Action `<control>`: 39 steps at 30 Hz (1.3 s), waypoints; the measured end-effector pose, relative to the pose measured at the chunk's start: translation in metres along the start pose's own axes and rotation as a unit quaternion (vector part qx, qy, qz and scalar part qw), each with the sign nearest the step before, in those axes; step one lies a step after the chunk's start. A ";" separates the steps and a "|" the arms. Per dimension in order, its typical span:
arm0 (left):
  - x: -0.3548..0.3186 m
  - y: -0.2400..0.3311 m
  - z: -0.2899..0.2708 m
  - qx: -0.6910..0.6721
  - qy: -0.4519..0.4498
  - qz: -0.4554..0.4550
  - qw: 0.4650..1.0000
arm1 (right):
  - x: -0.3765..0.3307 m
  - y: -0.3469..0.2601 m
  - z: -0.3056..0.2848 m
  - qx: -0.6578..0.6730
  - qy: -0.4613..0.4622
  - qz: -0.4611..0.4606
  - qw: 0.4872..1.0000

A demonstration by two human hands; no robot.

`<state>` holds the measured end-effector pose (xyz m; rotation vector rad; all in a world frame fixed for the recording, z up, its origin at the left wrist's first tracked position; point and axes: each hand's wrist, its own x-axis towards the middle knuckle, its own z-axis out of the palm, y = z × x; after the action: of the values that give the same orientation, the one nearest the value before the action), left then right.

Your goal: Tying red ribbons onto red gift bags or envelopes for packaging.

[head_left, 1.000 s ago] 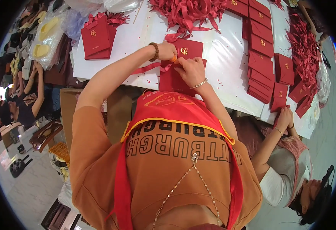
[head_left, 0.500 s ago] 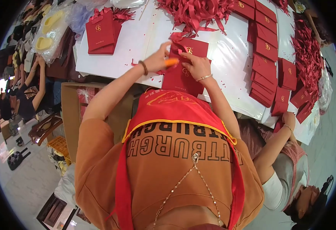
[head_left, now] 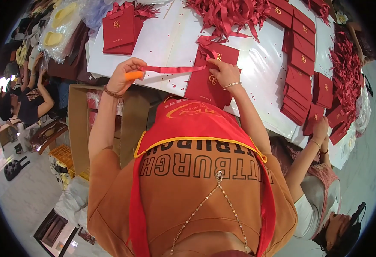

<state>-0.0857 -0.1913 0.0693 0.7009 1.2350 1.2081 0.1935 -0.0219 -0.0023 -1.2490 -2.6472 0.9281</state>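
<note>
A cardboard box [head_left: 77, 132] stands open below the worktop [head_left: 261, 92], left of the person's apron [head_left: 192, 115], with red packs [head_left: 94, 102] inside; farther left, clear wrap [head_left: 70, 28] holds yellow pieces [head_left: 63, 15]. On the worktop, two overlapping red bags [head_left: 203, 88] lie by its front edge, partly under the right hand [head_left: 226, 73]. Bare white surface with small red bits opens on both sides of them, toward the upright bags [head_left: 116, 36] at left and the bag rows [head_left: 299, 70] at right; a ribbon pile [head_left: 235, 17] bounds the far side. The left hand [head_left: 128, 76], an orange piece [head_left: 134, 75] at its fingers, has its grip clamped on a ribbon [head_left: 173, 69], drawn nearly straight, its long axis running left to right to the red bags. The right fingertips touch those bags near the ribbon; I cannot tell whether that grip pinches anything. The red bags' long axis points away from the person, slightly rightward.
</note>
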 end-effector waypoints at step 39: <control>0.130 -0.032 0.156 0.050 -0.037 0.149 0.987 | -0.050 0.052 -0.019 0.234 0.075 0.067 0.967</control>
<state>0.0575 -0.0472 0.0380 1.0241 1.1623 1.3561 0.2679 -0.0230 -0.0061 -1.3181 -2.0778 1.3196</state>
